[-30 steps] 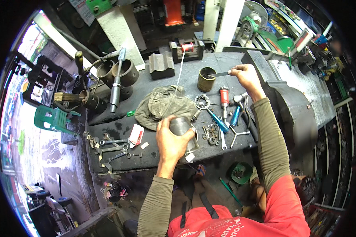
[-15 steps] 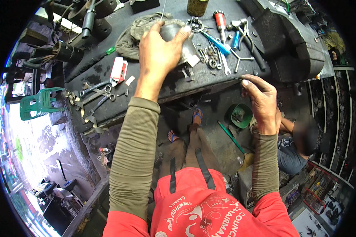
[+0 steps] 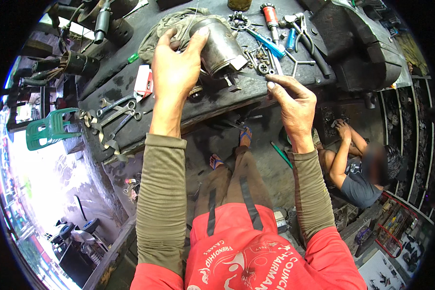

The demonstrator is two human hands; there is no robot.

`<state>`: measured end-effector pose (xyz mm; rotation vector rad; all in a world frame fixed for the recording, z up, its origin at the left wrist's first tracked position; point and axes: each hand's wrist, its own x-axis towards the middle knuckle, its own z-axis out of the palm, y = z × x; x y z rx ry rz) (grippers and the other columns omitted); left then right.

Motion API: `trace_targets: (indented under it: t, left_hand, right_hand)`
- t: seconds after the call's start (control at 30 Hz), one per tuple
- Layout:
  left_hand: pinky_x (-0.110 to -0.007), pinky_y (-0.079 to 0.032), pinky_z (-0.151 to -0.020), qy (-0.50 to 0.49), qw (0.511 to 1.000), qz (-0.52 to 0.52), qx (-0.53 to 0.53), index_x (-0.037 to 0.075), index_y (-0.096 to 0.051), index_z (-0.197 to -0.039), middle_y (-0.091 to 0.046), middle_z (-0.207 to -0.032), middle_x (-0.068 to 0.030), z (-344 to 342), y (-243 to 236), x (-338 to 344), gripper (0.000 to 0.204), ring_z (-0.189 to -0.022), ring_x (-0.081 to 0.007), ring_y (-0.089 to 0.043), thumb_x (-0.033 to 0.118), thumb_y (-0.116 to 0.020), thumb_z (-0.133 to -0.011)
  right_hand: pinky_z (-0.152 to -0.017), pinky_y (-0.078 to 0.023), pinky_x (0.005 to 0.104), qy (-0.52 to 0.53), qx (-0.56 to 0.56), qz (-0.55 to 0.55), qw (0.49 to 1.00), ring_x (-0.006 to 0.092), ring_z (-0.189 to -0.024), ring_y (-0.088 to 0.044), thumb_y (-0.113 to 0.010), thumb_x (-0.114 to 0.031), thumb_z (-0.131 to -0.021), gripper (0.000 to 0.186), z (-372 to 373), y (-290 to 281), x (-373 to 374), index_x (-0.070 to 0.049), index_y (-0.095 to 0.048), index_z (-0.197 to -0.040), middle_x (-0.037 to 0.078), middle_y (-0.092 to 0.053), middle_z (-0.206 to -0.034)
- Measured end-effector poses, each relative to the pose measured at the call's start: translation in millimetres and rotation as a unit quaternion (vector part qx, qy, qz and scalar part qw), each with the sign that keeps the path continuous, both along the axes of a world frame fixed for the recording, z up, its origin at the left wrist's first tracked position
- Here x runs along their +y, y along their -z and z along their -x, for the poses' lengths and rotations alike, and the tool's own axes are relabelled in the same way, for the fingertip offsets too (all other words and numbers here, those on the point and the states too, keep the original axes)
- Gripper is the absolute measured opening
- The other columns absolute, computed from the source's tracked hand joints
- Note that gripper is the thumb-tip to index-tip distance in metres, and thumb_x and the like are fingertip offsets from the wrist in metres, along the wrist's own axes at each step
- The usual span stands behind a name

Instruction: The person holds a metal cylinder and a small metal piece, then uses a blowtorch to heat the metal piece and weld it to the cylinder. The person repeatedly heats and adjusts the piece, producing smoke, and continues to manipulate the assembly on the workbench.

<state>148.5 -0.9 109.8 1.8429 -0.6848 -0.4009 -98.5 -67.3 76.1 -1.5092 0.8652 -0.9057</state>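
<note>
A grey metal cylinder (image 3: 220, 48), like an engine sleeve or piston, stands tilted at the bench's front edge, with a small white patch low on its side. My left hand (image 3: 179, 67) is beside it, thumb against its left rim and fingers apart over a crumpled grey-green cloth (image 3: 159, 41). A fine wire or thread (image 3: 193, 19) runs down toward those fingers. Between thumb and forefinger, my right hand (image 3: 295, 104) pinches a thin dark strip (image 3: 252, 77), whose far end points to the cylinder's lower edge. Whether the strip touches the cylinder, I cannot tell.
Several wrenches (image 3: 118, 113) and a red-white box (image 3: 143, 82) lie left on the bench (image 3: 208, 104). To the right are gears (image 3: 262, 68), a red-handled tool (image 3: 270, 17), pliers (image 3: 304, 36) and a three-armed wrench (image 3: 295, 62). A person (image 3: 357, 179) crouches at the right.
My left hand has moved off the cylinder's top to its left side, uncovering more of it. My right hand has brought the strip leftward to the cylinder. The crouching person's arms now show more.
</note>
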Motion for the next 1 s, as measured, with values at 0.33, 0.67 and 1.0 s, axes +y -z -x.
trace_targets:
  t: [0.33, 0.67, 1.0]
  left_hand:
    - [-0.029, -0.057, -0.083, -0.044, 0.994, -0.032, 0.098, -0.007, -0.055, -0.146, -0.068, -0.129, -0.0165, 34.7, 28.3, 135.7, 0.056, -0.100, -0.0168, -0.071, 0.025, -0.073, -0.104]
    - [-0.035, -0.057, -0.091, -0.090, 0.950, -0.227, 0.194, -0.003, -0.061, -0.142, -0.072, -0.127, -0.0231, 87.9, 107.0, 275.5, 0.051, -0.100, -0.0220, -0.074, 0.024, -0.075, -0.101]
    - [-0.033, -0.056, -0.090, -0.108, 0.921, -0.289, 0.238, -0.002, -0.064, -0.137, -0.073, -0.120, -0.0179, 106.7, 154.8, 335.9, 0.045, -0.099, -0.0203, -0.072, 0.018, -0.076, -0.098]
  right_hand:
    - [-0.086, -0.055, 0.0274, 0.016, 0.021, 0.114, 0.993, 0.0137, -0.095, -0.071, -0.076, 0.002, -0.091, 0.017, -0.9, -8.2, 4.2, 0.001, -0.081, -0.108, 0.008, -0.077, -0.104]
    - [-0.085, -0.055, 0.0266, 0.017, 0.031, 0.159, 0.987, 0.0145, -0.096, -0.071, -0.074, 0.005, -0.092, 0.016, -3.9, -12.3, 8.4, 0.002, -0.080, -0.106, 0.009, -0.076, -0.104]
    - [-0.082, -0.054, 0.0247, 0.034, 0.014, 0.153, 0.988, 0.0128, -0.094, -0.070, -0.075, 0.005, -0.091, 0.016, -6.7, -12.3, 12.4, 0.002, -0.080, -0.106, 0.007, -0.075, -0.103]
